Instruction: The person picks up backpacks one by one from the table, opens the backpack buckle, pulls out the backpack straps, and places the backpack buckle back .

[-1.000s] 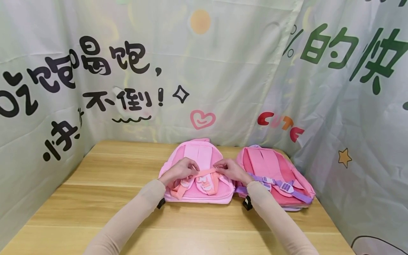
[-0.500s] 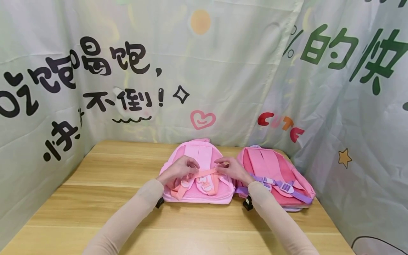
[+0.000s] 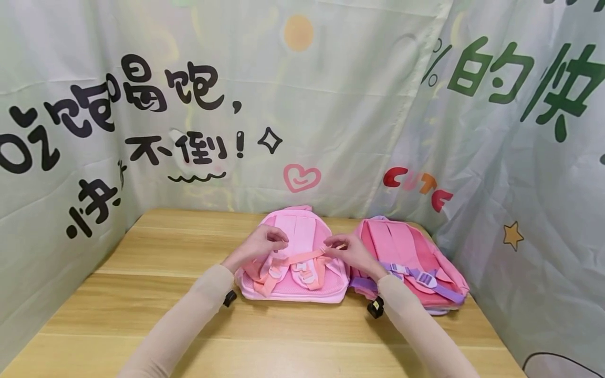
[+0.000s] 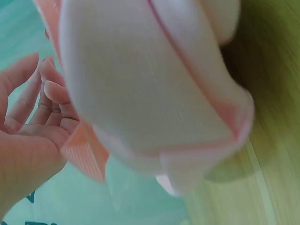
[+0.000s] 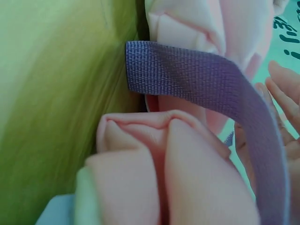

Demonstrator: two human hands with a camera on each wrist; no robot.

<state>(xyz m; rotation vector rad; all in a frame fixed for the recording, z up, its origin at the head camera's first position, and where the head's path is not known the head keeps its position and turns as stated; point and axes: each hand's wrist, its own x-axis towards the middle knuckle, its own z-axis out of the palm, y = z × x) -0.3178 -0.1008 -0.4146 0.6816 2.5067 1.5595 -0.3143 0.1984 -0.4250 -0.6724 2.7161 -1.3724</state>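
A light pink backpack lies with its shoulder straps up on the table, in the head view's middle. An orange webbing strap runs across its back. Over the bag's left part hovers my left hand, its fingers loosely bent; in the left wrist view that hand shows nothing between finger and thumb. My right hand is at the bag's right side, fingertips close to the orange strap's end; whether they touch cannot be told. In the right wrist view the right hand is partly hidden behind a purple strap.
A darker pink backpack with purple straps and buckles lies right beside the light pink one, under my right forearm. Both rest near the back of the wooden table. A printed cloth curtain encloses the back and sides.
My left hand has let go of the orange strap and moved left and slightly up. The right hand has shifted a little to the right. The backpacks stay in place.
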